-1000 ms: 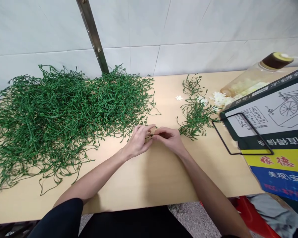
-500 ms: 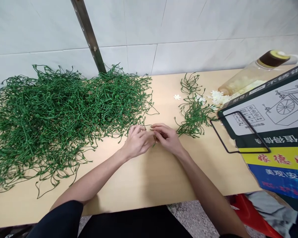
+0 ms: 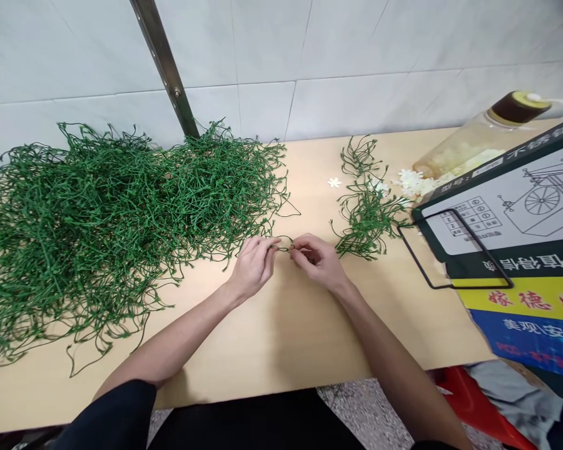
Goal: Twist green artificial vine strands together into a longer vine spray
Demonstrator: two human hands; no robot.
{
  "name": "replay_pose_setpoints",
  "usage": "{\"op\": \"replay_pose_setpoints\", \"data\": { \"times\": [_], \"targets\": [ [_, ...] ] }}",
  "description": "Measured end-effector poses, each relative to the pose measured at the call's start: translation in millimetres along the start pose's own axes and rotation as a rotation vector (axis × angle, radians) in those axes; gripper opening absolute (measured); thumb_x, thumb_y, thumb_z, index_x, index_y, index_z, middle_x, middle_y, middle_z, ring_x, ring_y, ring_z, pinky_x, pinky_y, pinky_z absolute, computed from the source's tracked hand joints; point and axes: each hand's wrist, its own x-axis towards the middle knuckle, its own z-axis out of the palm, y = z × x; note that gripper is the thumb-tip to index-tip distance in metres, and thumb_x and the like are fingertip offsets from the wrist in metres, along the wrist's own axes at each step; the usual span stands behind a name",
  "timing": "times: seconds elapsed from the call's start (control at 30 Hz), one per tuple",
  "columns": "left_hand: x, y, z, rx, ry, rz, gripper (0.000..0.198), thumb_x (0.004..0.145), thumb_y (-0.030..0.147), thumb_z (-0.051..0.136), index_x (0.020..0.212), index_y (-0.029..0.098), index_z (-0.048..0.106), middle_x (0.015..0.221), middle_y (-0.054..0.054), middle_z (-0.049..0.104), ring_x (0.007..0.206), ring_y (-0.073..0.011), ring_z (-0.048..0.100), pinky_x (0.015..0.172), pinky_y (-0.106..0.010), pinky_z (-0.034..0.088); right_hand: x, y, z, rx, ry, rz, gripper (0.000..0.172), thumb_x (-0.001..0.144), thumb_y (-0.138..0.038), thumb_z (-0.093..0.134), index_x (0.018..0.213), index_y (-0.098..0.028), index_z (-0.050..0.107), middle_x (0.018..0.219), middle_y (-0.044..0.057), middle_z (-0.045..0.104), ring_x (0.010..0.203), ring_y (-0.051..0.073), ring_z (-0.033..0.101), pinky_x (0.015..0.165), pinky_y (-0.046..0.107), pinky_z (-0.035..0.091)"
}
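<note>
Between my hands, near the middle of the table, runs a thin green artificial stem (image 3: 284, 249). My left hand (image 3: 253, 265) pinches its left part between thumb and fingertips. My right hand (image 3: 319, 259) is closed on the right part, its fingers curled so that their grip is partly hidden. A large tangled heap of green artificial stems (image 3: 122, 206) spreads to the left of my left hand. Beyond my right hand lies a smaller bunch of green stems (image 3: 368, 215). One white flower piece (image 3: 334, 182) rests between heap and bunch.
White petals (image 3: 413, 182) lie in a pile beside a clear bottle (image 3: 469, 140) with a dark cap. A printed cardboard box (image 3: 535, 212) with a black wire handle (image 3: 455, 250) takes up the right side. Behind the table (image 3: 304, 350) stand a tiled wall and a metal post (image 3: 166, 69).
My left hand has drawn back slightly left and turned, so the hands are further apart. The stem now shows in the gap between them.
</note>
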Motion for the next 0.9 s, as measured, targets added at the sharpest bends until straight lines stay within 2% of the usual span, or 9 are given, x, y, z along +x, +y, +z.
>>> {"op": "replay_pose_setpoints", "data": {
  "times": [0.17,0.33,0.47,0.63,0.9],
  "targets": [
    [-3.7,-2.2,2.9,0.067,-0.009,0.06,0.018,0.093,0.009,0.042,0.102,0.02,0.053,0.077,-0.002,0.065,0.07,-0.0167,0.055,0.068,-0.03,0.041,-2.8,-2.4,-0.7,-0.235,0.072,-0.105,0.007,0.075,-0.017,0.062,0.073,-0.021,0.056,0.065,0.0,0.058,0.053,0.011,0.05,0.049,0.024,0.044],
    [-3.7,-2.3,3.2,0.143,-0.067,0.054,0.02,0.089,0.005,0.039,0.095,0.021,0.05,0.072,0.001,0.063,0.062,-0.015,0.053,0.067,-0.03,0.036,-4.7,1.7,-1.3,-0.269,0.141,-0.078,0.004,0.072,-0.02,0.062,0.07,-0.02,0.059,0.06,0.0,0.06,0.047,0.01,0.048,0.044,0.023,0.042],
    [-0.6,0.2,1.2,0.177,-0.054,0.081,0.019,0.089,0.004,0.04,0.092,0.021,0.048,0.071,0.002,0.062,0.062,-0.0149,0.053,0.067,-0.03,0.035,-2.2,3.8,0.1,-0.226,0.192,-0.016,0.006,0.069,-0.023,0.064,0.065,-0.02,0.06,0.052,-0.002,0.055,0.044,0.009,0.044,0.04,0.022,0.035],
    [-0.1,1.6,0.0,0.188,-0.041,0.106,0.018,0.09,0.005,0.041,0.092,0.021,0.048,0.072,0.001,0.063,0.063,-0.0157,0.052,0.065,-0.031,0.034,3.9,2.8,-2.3,-0.1,0.168,0.079,0.01,0.067,-0.025,0.068,0.069,-0.019,0.06,0.049,-0.005,0.051,0.043,0.007,0.039,0.041,0.021,0.033],
    [-1.9,-0.1,-0.9,0.179,-0.03,0.116,0.016,0.093,0.008,0.041,0.094,0.021,0.05,0.072,0.0,0.062,0.068,-0.017,0.053,0.066,-0.033,0.035,7.0,-3.1,-0.5,-0.018,0.136,0.151,0.018,0.067,-0.026,0.072,0.066,-0.019,0.056,0.046,-0.008,0.044,0.043,0.006,0.033,0.044,0.022,0.028]
  ]
}}
